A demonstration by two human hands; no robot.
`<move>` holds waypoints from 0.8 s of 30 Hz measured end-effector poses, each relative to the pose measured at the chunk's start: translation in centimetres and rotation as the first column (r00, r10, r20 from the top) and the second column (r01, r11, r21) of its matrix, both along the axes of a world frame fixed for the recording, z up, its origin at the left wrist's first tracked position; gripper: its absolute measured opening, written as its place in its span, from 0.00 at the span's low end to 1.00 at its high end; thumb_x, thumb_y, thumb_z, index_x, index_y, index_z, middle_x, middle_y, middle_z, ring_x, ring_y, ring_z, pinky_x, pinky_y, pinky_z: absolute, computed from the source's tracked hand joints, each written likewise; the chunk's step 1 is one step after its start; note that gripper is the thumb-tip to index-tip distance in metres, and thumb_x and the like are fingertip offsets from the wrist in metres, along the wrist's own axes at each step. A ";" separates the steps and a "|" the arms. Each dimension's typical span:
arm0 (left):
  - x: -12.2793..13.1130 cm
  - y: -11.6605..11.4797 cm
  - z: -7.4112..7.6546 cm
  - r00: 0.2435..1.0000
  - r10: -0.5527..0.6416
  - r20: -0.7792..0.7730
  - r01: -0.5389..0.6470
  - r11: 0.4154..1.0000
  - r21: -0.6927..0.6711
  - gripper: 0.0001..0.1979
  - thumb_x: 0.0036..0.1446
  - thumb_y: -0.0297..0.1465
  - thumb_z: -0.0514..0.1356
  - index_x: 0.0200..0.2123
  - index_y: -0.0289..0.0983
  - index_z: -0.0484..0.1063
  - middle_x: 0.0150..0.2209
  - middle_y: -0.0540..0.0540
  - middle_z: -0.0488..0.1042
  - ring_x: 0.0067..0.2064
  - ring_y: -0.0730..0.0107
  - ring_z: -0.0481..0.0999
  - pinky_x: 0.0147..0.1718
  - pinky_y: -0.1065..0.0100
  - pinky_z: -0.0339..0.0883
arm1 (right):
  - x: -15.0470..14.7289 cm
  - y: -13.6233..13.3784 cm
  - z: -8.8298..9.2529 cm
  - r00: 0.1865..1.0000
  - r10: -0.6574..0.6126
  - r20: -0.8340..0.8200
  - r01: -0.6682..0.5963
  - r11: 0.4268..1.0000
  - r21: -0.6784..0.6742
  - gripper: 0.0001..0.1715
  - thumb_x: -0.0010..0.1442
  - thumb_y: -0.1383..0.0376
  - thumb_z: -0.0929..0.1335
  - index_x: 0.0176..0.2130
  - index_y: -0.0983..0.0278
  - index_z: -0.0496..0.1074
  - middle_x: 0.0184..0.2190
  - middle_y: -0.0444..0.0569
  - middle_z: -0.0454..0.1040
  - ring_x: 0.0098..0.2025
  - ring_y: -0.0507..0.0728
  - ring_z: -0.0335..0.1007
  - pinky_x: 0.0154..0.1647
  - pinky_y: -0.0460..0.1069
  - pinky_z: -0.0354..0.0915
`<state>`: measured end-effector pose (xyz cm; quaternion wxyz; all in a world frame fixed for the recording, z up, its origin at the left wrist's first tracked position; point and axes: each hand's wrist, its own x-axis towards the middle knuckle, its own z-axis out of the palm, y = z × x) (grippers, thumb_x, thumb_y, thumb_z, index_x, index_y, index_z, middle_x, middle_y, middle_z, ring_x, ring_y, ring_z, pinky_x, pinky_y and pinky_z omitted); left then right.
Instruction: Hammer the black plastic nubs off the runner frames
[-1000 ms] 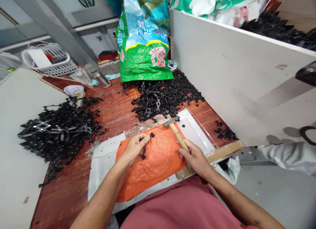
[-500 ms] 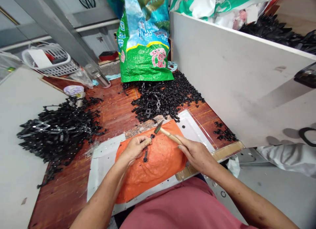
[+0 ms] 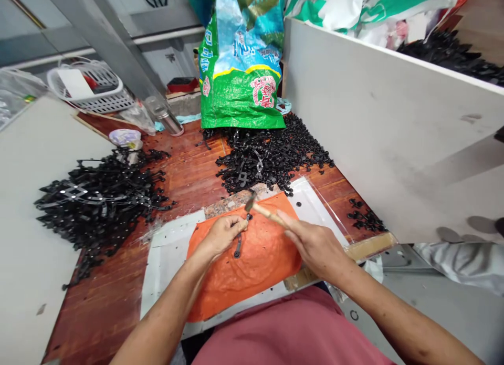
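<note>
My left hand [image 3: 227, 232] pinches a small black strip with round ends [image 3: 238, 246] over an orange cloth [image 3: 252, 281]. One end of the strip hangs below the fingers; the other pokes out past the fingertips. Wrapped around a pale wooden handle, my right hand [image 3: 315, 245] holds a small hammer [image 3: 268, 214]. Its dark head is close above the strip's upper end; whether they touch I cannot tell. Beneath the cloth's far edge a speckled stone slab [image 3: 224, 205] shows.
A heap of black linked parts [image 3: 98, 207] lies at left. Small black pieces [image 3: 271, 155] spill beneath a green and blue bag [image 3: 242, 92]. A grey panel [image 3: 378, 123] stands along the right. A white basket [image 3: 92, 86] and a steel flask [image 3: 169, 121] are at the back left.
The hammer's head has turned and lies a little nearer the strip's end. Both hands keep their grips. The whole view has shifted slightly.
</note>
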<state>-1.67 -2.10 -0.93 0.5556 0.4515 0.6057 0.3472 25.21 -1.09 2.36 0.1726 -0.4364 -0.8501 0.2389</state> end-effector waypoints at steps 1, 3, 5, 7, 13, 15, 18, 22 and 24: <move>0.0 0.0 -0.1 1.000 0.002 -0.013 -0.002 1.000 0.005 0.25 0.47 0.53 0.65 0.23 0.37 0.67 0.21 0.55 0.59 0.23 0.77 0.51 0.24 0.71 0.44 | 0.0 0.0 0.0 0.999 0.018 0.050 -0.018 1.000 -0.006 0.31 0.73 0.61 0.60 0.71 0.48 0.57 0.37 0.48 0.80 0.37 0.59 0.76 0.38 0.50 0.66; 0.1 0.2 -0.3 0.999 0.001 -0.041 -0.001 1.000 0.016 0.24 0.48 0.53 0.65 0.22 0.37 0.67 0.21 0.54 0.59 0.23 0.76 0.52 0.24 0.71 0.45 | 0.0 0.0 0.0 0.994 0.047 0.103 -0.045 0.999 -0.013 0.31 0.73 0.61 0.60 0.71 0.45 0.57 0.35 0.46 0.80 0.34 0.59 0.75 0.36 0.49 0.65; 0.2 0.3 -0.3 0.999 -0.003 -0.054 0.005 0.999 0.034 0.24 0.48 0.52 0.65 0.21 0.38 0.66 0.21 0.54 0.59 0.24 0.76 0.53 0.25 0.71 0.46 | -0.1 0.0 -0.1 0.995 0.045 0.091 -0.044 0.999 -0.007 0.32 0.73 0.61 0.59 0.72 0.44 0.54 0.37 0.47 0.80 0.36 0.59 0.76 0.37 0.50 0.64; 0.2 0.3 -0.1 0.999 -0.005 -0.035 0.007 0.999 0.043 0.24 0.48 0.51 0.66 0.22 0.37 0.66 0.22 0.54 0.60 0.24 0.76 0.55 0.24 0.72 0.47 | -0.1 0.1 -0.1 0.997 0.030 0.067 -0.028 0.999 -0.031 0.32 0.73 0.61 0.60 0.72 0.45 0.55 0.38 0.47 0.80 0.35 0.59 0.75 0.37 0.50 0.64; -0.5 -1.3 1.9 0.992 -0.012 0.124 0.025 0.994 -0.103 0.25 0.52 0.55 0.66 0.30 0.38 0.67 0.21 0.59 0.54 0.18 0.82 0.44 0.18 0.72 0.36 | -2.2 1.5 0.1 0.967 -0.046 -0.252 -0.009 0.977 -0.214 0.21 0.66 0.63 0.66 0.57 0.55 0.74 0.38 0.44 0.78 0.37 0.56 0.72 0.39 0.48 0.63; -0.4 -2.0 2.7 0.988 -0.032 0.154 0.047 0.994 -0.099 0.25 0.53 0.55 0.65 0.30 0.38 0.66 0.21 0.59 0.53 0.18 0.82 0.44 0.17 0.73 0.36 | -3.7 2.2 0.3 0.926 -0.083 -0.370 -0.019 0.965 -0.262 0.12 0.63 0.63 0.68 0.47 0.60 0.76 0.32 0.42 0.74 0.33 0.54 0.68 0.35 0.47 0.61; 0.2 -3.0 3.5 0.984 -0.069 0.163 0.081 0.995 -0.065 0.23 0.54 0.53 0.65 0.30 0.38 0.67 0.22 0.58 0.55 0.20 0.81 0.47 0.18 0.73 0.39 | -6.0 2.6 0.2 0.884 -0.061 -0.463 -0.119 0.929 -0.350 0.08 0.61 0.60 0.70 0.38 0.62 0.74 0.28 0.40 0.68 0.30 0.52 0.62 0.32 0.46 0.58; 0.7 -4.0 3.3 0.995 -0.033 0.098 0.024 0.996 0.083 0.16 0.54 0.44 0.67 0.35 0.38 0.71 0.27 0.55 0.61 0.27 0.76 0.59 0.27 0.73 0.55 | -7.7 1.8 -0.8 0.854 -0.068 -0.516 -0.238 0.831 -0.504 0.06 0.58 0.62 0.70 0.33 0.63 0.73 0.27 0.40 0.69 0.28 0.51 0.61 0.30 0.45 0.57; 0.5 -4.6 2.7 0.994 0.077 0.077 -0.088 0.983 0.160 0.20 0.54 0.41 0.67 0.48 0.40 0.70 0.31 0.54 0.65 0.31 0.73 0.64 0.32 0.73 0.60 | -7.7 1.1 -1.2 0.825 -0.155 -0.543 -0.236 0.778 -0.582 0.05 0.55 0.64 0.70 0.33 0.63 0.72 0.27 0.40 0.71 0.28 0.50 0.63 0.29 0.45 0.58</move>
